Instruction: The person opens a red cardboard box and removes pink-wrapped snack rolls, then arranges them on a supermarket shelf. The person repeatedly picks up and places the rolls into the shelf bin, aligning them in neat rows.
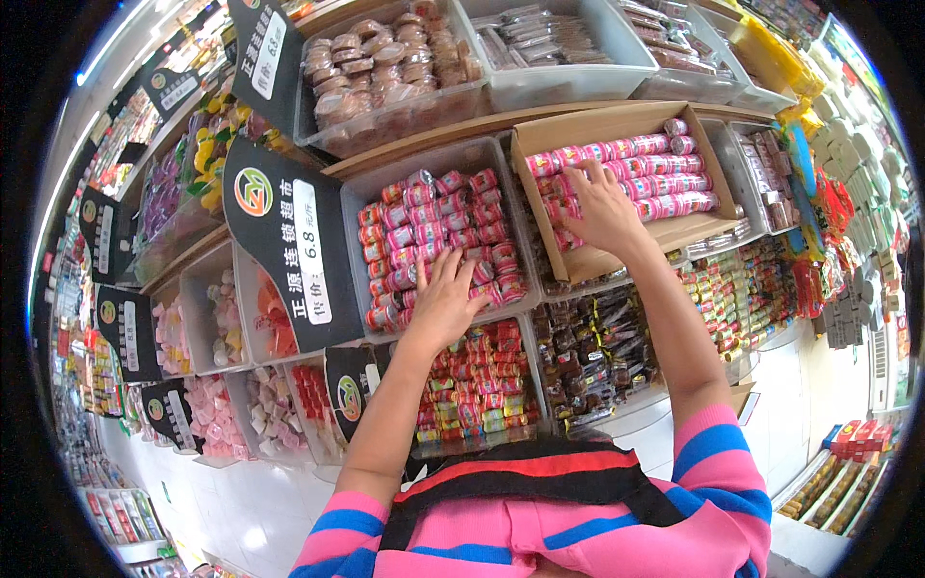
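Note:
My left hand rests with spread fingers on the lower part of the pink-wrapped candy rolls, which fill a clear plastic bin in rows. To its right, an open cardboard box sits tilted over neighbouring bins and holds rows of similar pink rolls. Over the left part of these rolls, my right hand reaches into the box, its fingers bent and touching them. Whether a roll lies under its fingertips cannot be told.
A black price sign stands against the bin's left side. Behind are bins of round wrapped snacks and packaged sticks. Nearer me lie bins of red-and-green wrapped candies and dark wrapped sweets. More candy bins extend left.

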Demonstrator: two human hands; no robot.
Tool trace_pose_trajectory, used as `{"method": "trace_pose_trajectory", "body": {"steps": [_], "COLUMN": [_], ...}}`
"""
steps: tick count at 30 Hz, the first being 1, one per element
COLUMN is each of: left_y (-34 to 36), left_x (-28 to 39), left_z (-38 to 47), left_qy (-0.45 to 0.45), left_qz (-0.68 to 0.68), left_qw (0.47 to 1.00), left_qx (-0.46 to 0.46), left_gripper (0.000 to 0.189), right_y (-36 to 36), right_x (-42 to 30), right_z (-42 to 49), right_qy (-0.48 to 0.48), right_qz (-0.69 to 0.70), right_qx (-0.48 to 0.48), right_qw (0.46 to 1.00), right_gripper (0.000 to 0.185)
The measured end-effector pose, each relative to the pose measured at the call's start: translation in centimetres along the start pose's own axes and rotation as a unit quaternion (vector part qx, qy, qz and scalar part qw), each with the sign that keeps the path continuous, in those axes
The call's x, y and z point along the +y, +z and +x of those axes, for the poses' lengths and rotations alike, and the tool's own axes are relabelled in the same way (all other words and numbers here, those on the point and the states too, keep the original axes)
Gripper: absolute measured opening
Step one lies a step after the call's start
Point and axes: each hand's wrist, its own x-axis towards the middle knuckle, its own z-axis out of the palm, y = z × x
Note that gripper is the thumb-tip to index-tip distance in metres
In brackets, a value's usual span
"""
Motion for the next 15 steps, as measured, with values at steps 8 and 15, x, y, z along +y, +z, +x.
{"method": "trace_pose_trajectory", "body": {"steps": [8, 15], "left_y": [2.9, 3.0], "left_x": [1.6, 1.9], "left_z": [-0.7, 0.4], "left_qy": [0.029, 0.01], "left_qz": [-0.02, 0.057], "left_qw": [0.993, 0.988], "left_qx": [0.117, 0.144], "left_gripper": [0.05, 0.044], "right_y": [0.1, -0.7], "right_x": [-1.4, -2.2], "right_z": [1.2, 2.4], "right_qy": [-0.012, 0.031], "right_qz": [0.02, 0.011], "right_qx": [-0.096, -0.132], "right_qw": [0.995, 0.991], "right_gripper": [0.075, 0.076]}}
